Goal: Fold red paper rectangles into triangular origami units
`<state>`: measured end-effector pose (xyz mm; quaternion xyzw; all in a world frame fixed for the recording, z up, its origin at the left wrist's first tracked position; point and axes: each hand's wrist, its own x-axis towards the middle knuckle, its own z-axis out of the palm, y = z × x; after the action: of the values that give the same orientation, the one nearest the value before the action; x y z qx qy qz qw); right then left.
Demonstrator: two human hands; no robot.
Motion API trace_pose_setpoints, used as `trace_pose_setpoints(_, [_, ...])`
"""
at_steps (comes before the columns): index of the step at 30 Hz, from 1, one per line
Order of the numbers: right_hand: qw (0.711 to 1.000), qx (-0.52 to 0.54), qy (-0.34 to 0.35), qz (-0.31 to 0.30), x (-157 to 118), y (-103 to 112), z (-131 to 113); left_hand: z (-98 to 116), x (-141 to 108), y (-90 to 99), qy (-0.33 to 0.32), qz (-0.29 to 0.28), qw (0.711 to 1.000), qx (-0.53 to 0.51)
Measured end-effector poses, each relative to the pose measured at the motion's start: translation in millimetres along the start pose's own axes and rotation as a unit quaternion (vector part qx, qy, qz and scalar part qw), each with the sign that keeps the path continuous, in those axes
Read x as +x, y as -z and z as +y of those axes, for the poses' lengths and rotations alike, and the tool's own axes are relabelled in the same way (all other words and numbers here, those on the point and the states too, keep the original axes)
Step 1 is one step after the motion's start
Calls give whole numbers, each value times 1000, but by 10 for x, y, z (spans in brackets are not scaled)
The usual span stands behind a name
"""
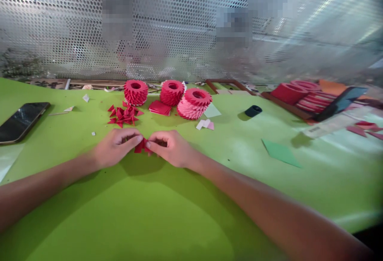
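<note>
A small folded piece of red paper [140, 146] is pinched between my two hands above the green table. My left hand [115, 147] grips its left side between thumb and fingers. On its right side, my right hand [170, 146] closes thumb and fingertips on the paper. Just beyond my left hand lies a pile of red folded triangles [124, 115]. A stack of red paper squares [160, 108] sits behind the hands. Around it stand three ring-shaped folded-paper pieces: a red one [135, 93], another red one [172, 93] and a red-and-pink one [194, 104].
A phone [23, 121] lies at the left on the green table [143, 221]. Toward the right are a dark cylinder [253, 111], a green paper [280, 152] and a brown tray [287, 106] with red rings. Perforated metal sheeting [179, 26] rises behind.
</note>
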<state>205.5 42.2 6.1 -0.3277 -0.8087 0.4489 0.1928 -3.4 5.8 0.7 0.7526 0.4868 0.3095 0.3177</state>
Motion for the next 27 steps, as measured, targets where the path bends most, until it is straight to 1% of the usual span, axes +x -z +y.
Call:
trace_pose_setpoints(3, [1000,7,7,6,-1,5,6,5,4,-5,6,-22,1000,9])
trace_pose_setpoints(7, [1000,5,6,9,0,12,-11,-1,4,-11,18,-15,1000,16])
trace_pose_setpoints(12, [1000,10,-12,-4,1,24,-20,2,3,-13,23,-12,1000,9])
trace_pose_setpoints(17, [1000,22,-12,-11,9,13,-20,33,-6,-19,-6,-9,1000,23])
trace_pose_setpoints(23, [999,35,-3,-22,23,-9,-8,38,-18,-49,-51,27,995,82])
trace_pose_setpoints(27, [999,36,-3,-21,25,-13,9,35,-14,-46,-73,23,994,77])
